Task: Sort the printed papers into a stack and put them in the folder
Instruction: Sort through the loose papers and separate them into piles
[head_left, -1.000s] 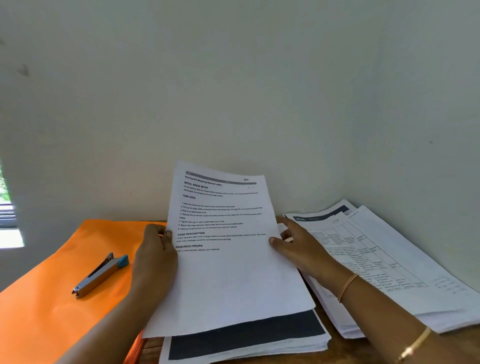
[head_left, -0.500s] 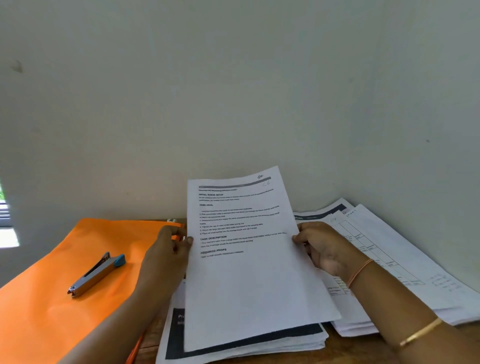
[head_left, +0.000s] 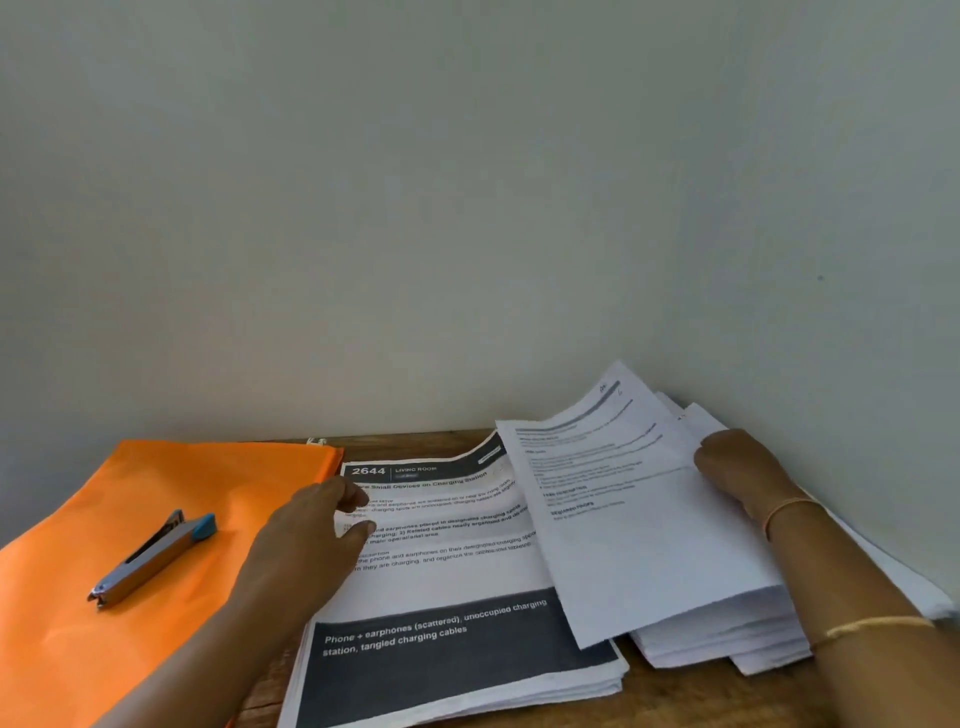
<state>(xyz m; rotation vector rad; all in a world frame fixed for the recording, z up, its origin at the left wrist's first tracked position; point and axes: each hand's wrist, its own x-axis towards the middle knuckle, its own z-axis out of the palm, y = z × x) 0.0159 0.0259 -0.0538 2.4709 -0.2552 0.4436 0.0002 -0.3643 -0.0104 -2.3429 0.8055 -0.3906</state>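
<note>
A printed sheet (head_left: 623, 530) lies slanted over the right stack of papers (head_left: 727, 634), and my right hand (head_left: 748, 473) grips its right edge. In the middle sits a second stack (head_left: 457, 613) whose top page bears a dark header and a dark band with white text. My left hand (head_left: 311, 540) hovers over that stack's left edge with relaxed fingers and holds nothing. The orange folder (head_left: 104, 649) lies flat at the left.
A stapler (head_left: 156, 558) with a blue tip rests on the orange folder. The wooden table (head_left: 675, 696) meets pale walls at the back and at the right, forming a corner behind the right stack.
The sheet that both hands held upright has swung right and down onto the right stack. My left hand has let go of it and now hovers over the middle stack, whose top page is uncovered.
</note>
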